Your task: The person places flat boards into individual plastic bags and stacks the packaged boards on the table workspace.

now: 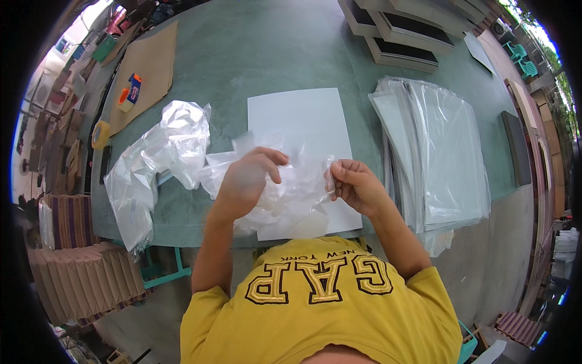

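A heap of crumpled clear plastic bags lies over a white sheet at the table's near edge. My right hand is closed, thumb against fingers, pinching the edge of one clear plastic bag at the heap's right side. Over the heap's left side hovers my left hand, slightly blurred. Its fingers are bent and apart, and nothing shows between them. Left of the heap lies a bundle of shiny clear plastic that hangs over the table edge. On the right is a stack of plastic-wrapped pale sheets.
The green table bears brown cardboard with an orange-and-blue tape dispenser, and a tape roll. Dark-topped boxes or frames are piled at the far right. A dark panel sits at the right edge. Folded brown cartons stand lower left.
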{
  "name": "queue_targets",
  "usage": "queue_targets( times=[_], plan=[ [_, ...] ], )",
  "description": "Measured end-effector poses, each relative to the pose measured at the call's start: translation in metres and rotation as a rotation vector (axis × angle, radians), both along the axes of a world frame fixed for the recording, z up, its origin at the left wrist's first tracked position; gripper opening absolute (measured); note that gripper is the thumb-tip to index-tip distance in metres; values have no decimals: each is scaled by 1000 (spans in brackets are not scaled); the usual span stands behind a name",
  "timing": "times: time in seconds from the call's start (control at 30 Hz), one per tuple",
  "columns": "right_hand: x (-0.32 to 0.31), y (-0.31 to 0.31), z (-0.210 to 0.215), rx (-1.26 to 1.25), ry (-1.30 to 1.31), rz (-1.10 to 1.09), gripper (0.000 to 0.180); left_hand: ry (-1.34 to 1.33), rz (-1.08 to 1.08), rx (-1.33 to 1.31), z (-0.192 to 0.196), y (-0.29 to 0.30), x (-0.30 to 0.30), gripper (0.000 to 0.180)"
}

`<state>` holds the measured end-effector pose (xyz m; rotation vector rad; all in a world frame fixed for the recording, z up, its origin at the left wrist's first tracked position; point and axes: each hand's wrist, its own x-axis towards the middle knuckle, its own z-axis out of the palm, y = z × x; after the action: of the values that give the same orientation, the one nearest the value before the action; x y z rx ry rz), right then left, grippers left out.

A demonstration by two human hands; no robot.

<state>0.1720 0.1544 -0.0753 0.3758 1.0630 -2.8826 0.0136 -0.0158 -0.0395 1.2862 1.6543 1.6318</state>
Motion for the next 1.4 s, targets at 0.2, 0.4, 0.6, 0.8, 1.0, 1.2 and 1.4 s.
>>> queue_targets(
  times=[0.2, 0.4, 0.6, 0.8, 1.0, 1.2, 1.4],
  plan=[
    [-14, -19, -3, 77, 54, -164, 17, -454, -59, -298, -1, 23, 32, 20],
    [-15, -8, 2, -76, 21, -317, 20, 278, 367, -499, -43, -28, -39, 15],
    [-29, -1, 32, 294, 25, -229, 17, 65, 821, -160, 34, -56, -70, 17],
    [-47, -21, 40, 44, 122, -197, 21, -46, 109, -246, 34, 16, 17, 15],
    [-21, 16, 36, 160, 192, -265, 19, 409, 772, -527, 16, -73, -73, 11],
    [-46, -14, 68, 822, 290, -228, 9, 644, 408, -16, 52, -14, 19, 46],
    [-43, -10, 124, 916, 530, -387, 27, 15, 230, -196, 43, -4, 23, 28]
  ],
)
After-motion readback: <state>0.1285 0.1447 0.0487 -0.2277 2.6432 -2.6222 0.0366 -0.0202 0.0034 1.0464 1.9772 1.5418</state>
